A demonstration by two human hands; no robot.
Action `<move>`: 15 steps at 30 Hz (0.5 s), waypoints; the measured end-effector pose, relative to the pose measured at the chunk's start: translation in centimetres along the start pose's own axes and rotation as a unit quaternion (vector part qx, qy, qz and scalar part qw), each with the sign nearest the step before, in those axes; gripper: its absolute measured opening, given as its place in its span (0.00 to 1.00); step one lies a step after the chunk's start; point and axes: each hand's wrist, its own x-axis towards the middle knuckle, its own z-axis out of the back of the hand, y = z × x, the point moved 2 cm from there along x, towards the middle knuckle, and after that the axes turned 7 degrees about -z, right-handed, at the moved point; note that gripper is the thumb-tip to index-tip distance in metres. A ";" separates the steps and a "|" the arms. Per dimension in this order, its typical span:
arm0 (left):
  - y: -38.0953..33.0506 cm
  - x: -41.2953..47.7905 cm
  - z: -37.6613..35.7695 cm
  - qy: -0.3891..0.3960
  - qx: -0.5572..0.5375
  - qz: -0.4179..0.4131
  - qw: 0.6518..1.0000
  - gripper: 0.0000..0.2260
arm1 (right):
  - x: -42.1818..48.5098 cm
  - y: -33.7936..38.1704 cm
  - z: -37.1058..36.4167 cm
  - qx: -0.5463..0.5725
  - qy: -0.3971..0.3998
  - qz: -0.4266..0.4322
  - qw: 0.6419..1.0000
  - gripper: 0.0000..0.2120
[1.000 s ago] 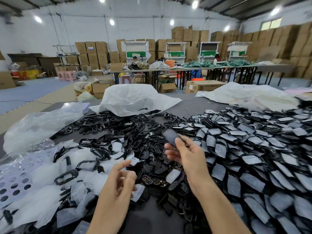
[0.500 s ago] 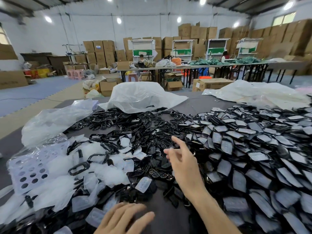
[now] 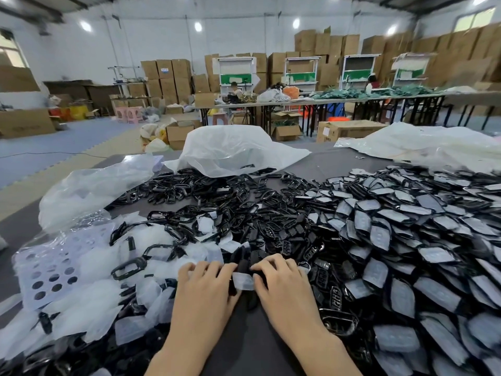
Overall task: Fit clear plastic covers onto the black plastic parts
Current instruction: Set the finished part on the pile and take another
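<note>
1. Left hand (image 3: 203, 283), fingers curled, pinches a clear cover (image 3: 243, 281); right hand (image 3: 283, 283) grips the black part (image 3: 244, 263) beneath it.
2. Pressed askew, the thin cover could buckle or seat crooked.
3. Loose covers (image 3: 92, 267) lie left, finished pile (image 3: 406, 240) right; a slip could mix them.

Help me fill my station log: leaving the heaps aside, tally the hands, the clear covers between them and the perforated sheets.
Hands: 2 (left hand, right hand)
Clear cover between the hands: 1
Perforated sheet: 1
Total: 4
</note>
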 end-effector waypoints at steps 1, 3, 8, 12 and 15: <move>0.2 -0.1 0.0 -0.008 -0.010 0.004 1.000 0.18 | 0.0 0.0 0.0 0.002 -0.002 0.000 1.000 0.14; 0.4 -0.4 0.1 -0.035 -0.048 0.026 0.998 0.16 | 0.0 0.1 0.0 0.013 -0.004 -0.003 1.000 0.16; 0.6 -0.6 0.3 -0.106 -0.158 0.061 0.980 0.08 | -0.1 0.6 0.1 0.060 0.008 0.037 0.997 0.23; 0.6 -0.7 0.5 -0.101 -0.171 0.060 0.978 0.06 | -0.2 1.1 0.0 0.054 0.024 0.074 0.996 0.20; 0.5 -0.7 0.6 -0.101 -0.189 0.072 0.974 0.06 | -0.3 1.0 0.0 0.055 0.020 0.074 0.996 0.16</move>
